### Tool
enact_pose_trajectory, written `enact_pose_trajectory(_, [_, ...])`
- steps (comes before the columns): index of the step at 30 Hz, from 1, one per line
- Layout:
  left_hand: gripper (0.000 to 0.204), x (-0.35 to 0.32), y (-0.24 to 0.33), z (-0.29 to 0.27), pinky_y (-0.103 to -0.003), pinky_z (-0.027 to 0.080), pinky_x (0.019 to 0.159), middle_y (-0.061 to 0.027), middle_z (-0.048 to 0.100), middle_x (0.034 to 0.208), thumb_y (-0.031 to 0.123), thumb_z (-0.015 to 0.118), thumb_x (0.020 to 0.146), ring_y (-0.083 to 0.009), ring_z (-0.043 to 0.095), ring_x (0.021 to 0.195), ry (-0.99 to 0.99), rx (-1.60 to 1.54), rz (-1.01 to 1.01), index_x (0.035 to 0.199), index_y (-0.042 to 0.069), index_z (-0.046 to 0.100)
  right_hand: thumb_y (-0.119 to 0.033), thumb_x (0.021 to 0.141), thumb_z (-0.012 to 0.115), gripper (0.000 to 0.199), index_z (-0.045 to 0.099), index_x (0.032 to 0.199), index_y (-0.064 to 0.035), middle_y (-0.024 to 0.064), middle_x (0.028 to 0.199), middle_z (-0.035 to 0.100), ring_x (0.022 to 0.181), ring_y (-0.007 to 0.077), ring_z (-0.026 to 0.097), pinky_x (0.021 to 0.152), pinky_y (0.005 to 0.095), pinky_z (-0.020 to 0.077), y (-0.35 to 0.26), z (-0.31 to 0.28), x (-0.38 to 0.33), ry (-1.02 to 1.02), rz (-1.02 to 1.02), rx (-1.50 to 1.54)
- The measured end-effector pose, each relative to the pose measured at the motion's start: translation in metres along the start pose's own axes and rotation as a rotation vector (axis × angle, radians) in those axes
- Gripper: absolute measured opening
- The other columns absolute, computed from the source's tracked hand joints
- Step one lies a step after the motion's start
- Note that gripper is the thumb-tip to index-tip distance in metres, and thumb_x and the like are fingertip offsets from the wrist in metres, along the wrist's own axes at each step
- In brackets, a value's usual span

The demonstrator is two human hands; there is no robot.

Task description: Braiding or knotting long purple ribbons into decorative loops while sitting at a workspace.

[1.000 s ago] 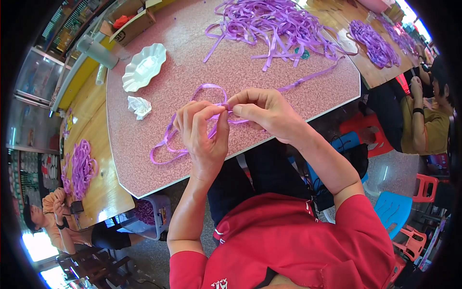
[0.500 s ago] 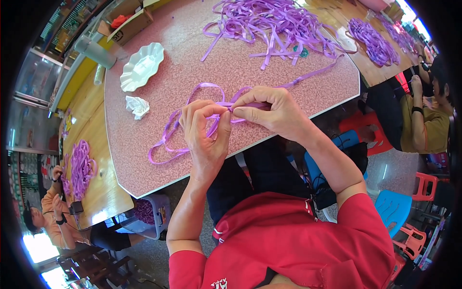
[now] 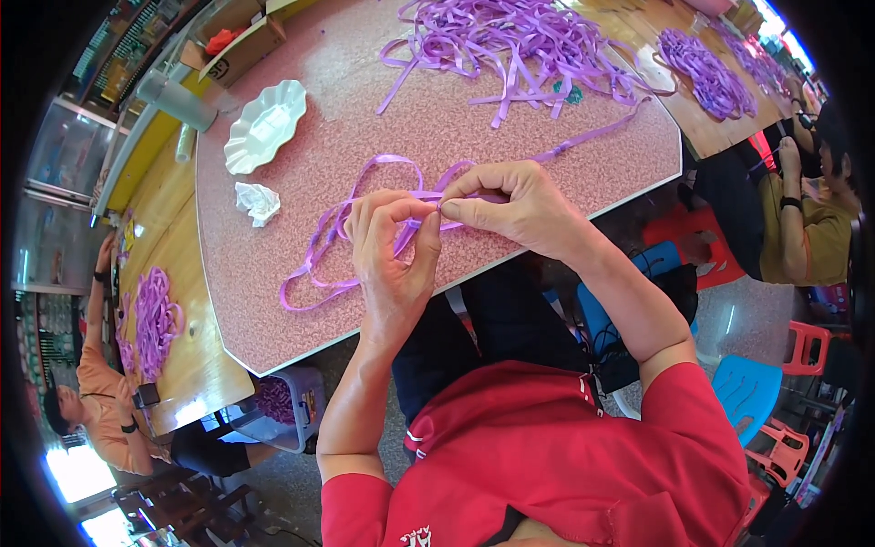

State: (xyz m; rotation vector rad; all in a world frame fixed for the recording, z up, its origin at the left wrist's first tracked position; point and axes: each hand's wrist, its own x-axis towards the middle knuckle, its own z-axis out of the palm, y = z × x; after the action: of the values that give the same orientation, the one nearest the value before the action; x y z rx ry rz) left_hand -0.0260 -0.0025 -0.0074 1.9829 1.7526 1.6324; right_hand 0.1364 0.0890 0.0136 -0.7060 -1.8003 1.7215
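Note:
A purple ribbon (image 3: 386,159) lies in loose loops over the pink speckled tabletop, and one stretch of it runs up to the right. My left hand (image 3: 390,242) pinches it between thumb and forefinger. Fingertip to fingertip with it, my right hand (image 3: 510,208) pinches the same ribbon from the right side. The small spot between the two pinches is mostly hidden by my fingertips. Beyond my hands, a large tangled heap of purple ribbons (image 3: 519,50) covers the far side of the table.
At the left of the table are a white scalloped dish (image 3: 265,126) and a crumpled white tissue (image 3: 258,203). A grey-green tumbler (image 3: 178,100) stands past the dish. People at both sides sit near more purple ribbon bundles (image 3: 155,324). A blue stool (image 3: 746,399) is at the right.
My hands stay almost in place, with the fingertips slightly closer together. The person at the left has stretched an arm forward along the wooden table.

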Motion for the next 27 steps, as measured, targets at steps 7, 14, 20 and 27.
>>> enact_pose_trajectory(7, [0.013,-0.002,-0.004,-0.004,-0.036,0.042,0.090,-0.0100,0.059,0.100,0.008,0.070,0.086,-0.0229,0.056,0.099,-0.082,-0.030,-0.054,0.095,0.004,0.061,-0.014,0.090,0.069,0.016,0.072,0.098,-0.0001,-0.0050,0.079,0.061,0.070,0.0008,0.050,0.060,0.0183,0.0392,-0.002,-0.005,-0.001,-0.035,0.032,0.033])
enact_pose_trajectory(14, [0.032,0.013,0.011,-0.011,-0.045,0.033,0.100,-0.0076,0.061,0.102,0.011,0.075,0.078,-0.0251,0.056,0.109,-0.151,0.256,0.189,0.107,0.007,0.064,-0.013,0.091,0.067,0.017,0.072,0.099,0.0017,-0.0031,0.079,0.064,0.071,0.0032,0.053,0.061,0.0212,0.0421,0.000,-0.004,-0.003,-0.007,0.035,-0.034])
enact_pose_trajectory(20, [0.023,0.016,0.013,-0.026,-0.049,0.030,0.106,-0.0047,0.061,0.089,0.011,0.074,0.077,-0.0231,0.061,0.100,-0.308,0.516,0.416,0.098,0.008,0.064,-0.010,0.089,0.066,0.014,0.071,0.095,0.0021,0.0118,0.076,0.067,0.067,0.0118,0.059,0.061,0.0313,0.0455,-0.002,-0.004,-0.008,-0.131,-0.080,-0.303])
enact_pose_trajectory(27, [0.010,0.017,0.003,-0.054,-0.048,0.036,0.099,-0.0075,0.057,0.081,0.002,0.066,0.077,-0.0255,0.059,0.086,-0.575,0.199,0.279,0.082,0.005,0.058,-0.010,0.087,0.070,0.014,0.066,0.083,0.0031,0.0102,0.070,0.060,0.065,0.0197,0.058,0.060,0.0348,0.0436,0.003,0.004,-0.012,-0.125,-0.293,-0.298])
